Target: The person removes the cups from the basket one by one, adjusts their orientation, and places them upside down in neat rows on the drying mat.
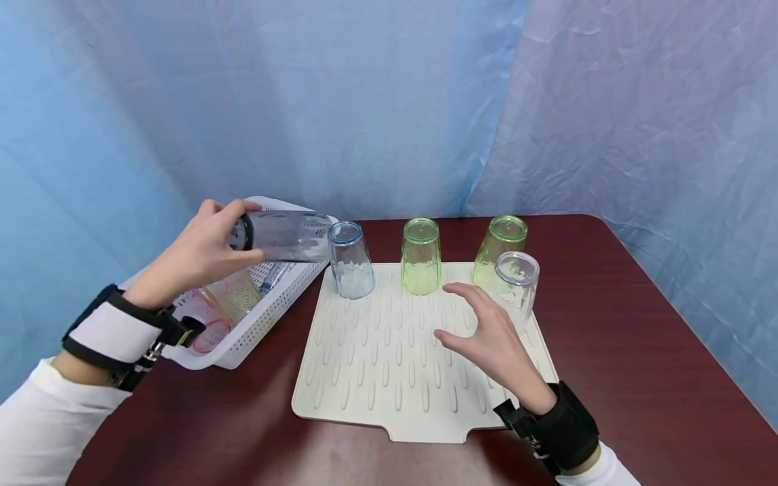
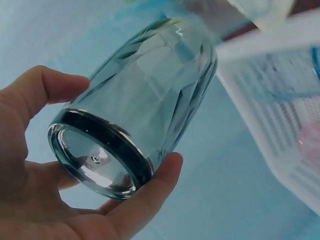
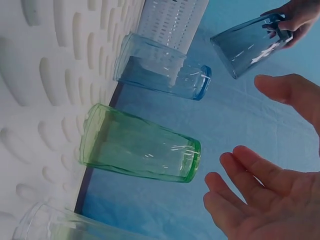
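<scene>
My left hand (image 1: 209,246) grips a grey-tinted drinking glass (image 1: 292,236) by its thick base, above the white basket. The glass lies sideways in the air, its mouth toward the right. In the left wrist view, thumb and fingers wrap the base end of that glass (image 2: 145,95). Over the white drying mat (image 1: 377,364) my right hand (image 1: 486,337) hovers with thumb and fingers spread, holding nothing. Upside down along the mat's back stand a blue glass (image 1: 352,263), a green glass (image 1: 421,260) and another green glass (image 1: 501,246). A clear glass (image 1: 516,283) stands just in front of the latter.
The white perforated basket (image 1: 261,334) sits at the left, with a pink glass (image 1: 206,324) and a yellowish glass (image 1: 234,297) inside, plus a bluish one. A dark red table (image 1: 638,351) carries everything. A blue curtain (image 1: 365,101) hangs behind its back edge.
</scene>
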A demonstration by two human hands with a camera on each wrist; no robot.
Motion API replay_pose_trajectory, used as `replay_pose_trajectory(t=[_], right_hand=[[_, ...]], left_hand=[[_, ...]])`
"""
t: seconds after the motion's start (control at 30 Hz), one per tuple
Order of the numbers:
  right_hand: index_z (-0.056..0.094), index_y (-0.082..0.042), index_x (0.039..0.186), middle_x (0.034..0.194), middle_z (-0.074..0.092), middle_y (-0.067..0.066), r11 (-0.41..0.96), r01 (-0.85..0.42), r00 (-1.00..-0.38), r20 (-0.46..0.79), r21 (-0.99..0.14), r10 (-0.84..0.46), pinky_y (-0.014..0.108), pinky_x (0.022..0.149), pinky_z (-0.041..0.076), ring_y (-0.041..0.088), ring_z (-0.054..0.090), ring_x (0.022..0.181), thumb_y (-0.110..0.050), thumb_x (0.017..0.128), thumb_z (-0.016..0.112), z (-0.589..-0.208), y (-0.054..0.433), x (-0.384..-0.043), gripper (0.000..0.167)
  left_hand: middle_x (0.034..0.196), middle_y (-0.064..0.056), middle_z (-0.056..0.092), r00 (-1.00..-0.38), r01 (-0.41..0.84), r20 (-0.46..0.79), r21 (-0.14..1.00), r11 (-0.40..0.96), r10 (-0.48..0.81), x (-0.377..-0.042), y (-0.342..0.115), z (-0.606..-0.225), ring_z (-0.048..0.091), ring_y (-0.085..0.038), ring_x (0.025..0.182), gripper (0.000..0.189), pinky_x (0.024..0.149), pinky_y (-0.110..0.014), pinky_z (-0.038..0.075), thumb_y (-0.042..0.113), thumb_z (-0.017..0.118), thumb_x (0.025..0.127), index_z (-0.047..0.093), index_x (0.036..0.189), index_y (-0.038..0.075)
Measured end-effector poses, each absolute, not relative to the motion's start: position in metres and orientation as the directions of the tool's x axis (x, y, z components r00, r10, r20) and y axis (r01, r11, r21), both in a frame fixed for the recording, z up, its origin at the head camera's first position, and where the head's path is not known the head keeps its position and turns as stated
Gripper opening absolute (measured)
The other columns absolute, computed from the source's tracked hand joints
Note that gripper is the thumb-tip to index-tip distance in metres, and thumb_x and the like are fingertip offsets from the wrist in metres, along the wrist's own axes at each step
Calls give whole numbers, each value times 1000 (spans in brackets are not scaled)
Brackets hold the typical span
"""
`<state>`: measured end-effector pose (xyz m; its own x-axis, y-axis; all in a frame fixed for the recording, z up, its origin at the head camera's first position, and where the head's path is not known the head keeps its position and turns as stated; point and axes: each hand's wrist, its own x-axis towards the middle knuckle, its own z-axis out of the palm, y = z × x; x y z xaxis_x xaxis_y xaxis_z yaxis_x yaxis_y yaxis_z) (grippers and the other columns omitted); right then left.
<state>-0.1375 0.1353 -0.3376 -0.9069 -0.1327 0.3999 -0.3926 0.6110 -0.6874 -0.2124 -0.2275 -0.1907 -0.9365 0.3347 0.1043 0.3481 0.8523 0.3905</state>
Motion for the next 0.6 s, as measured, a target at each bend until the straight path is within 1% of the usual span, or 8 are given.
replay_pose_trajectory(t=[0.1, 0.2, 0.3, 0.43, 0.6], right_hand=[[52, -7, 135, 134, 53, 10, 595, -413, -900, 409, -690, -150, 46, 98, 40, 27, 48, 124, -9, 75, 82, -336, 131, -136, 67], [49, -7, 138, 137, 50, 9, 577, -434, -893, 414, -692, -175, 46, 100, 39, 26, 45, 127, -12, 75, 83, -334, 127, -136, 73], [46, -8, 140, 139, 48, 8, 555, -451, -888, 416, -699, -197, 46, 101, 38, 24, 44, 128, -14, 74, 83, -331, 120, -136, 76], [44, -8, 142, 140, 46, 8, 526, -475, -878, 423, -706, -225, 46, 101, 38, 23, 43, 129, -16, 74, 84, -330, 110, -136, 79], [41, -8, 144, 143, 41, 9, 509, -513, -858, 431, -692, -279, 45, 100, 40, 24, 42, 129, -16, 73, 85, -335, 100, -135, 84]], left_hand=[[115, -31, 36, -907, 420, 142, 375, 827, 396, -201, -214, -194, 45, -35, 88, 63, 67, -45, 43, 14, 69, 83, 42, 139, 3], [110, -25, 41, -870, 493, 171, 352, 795, 463, -191, -200, -200, 47, -31, 85, 62, 66, -40, 44, 12, 70, 79, 47, 136, 4], [106, -21, 44, -834, 551, 189, 338, 763, 519, -184, -186, -209, 46, -27, 82, 61, 63, -37, 42, 13, 71, 77, 50, 134, 4], [99, -17, 45, -794, 606, 205, 349, 715, 573, -176, -167, -222, 44, -23, 73, 60, 57, -33, 38, 13, 71, 75, 52, 132, 5], [96, -12, 44, -732, 676, 222, 357, 645, 644, -168, -145, -242, 44, -19, 71, 59, 57, -31, 40, 9, 72, 73, 54, 129, 4]])
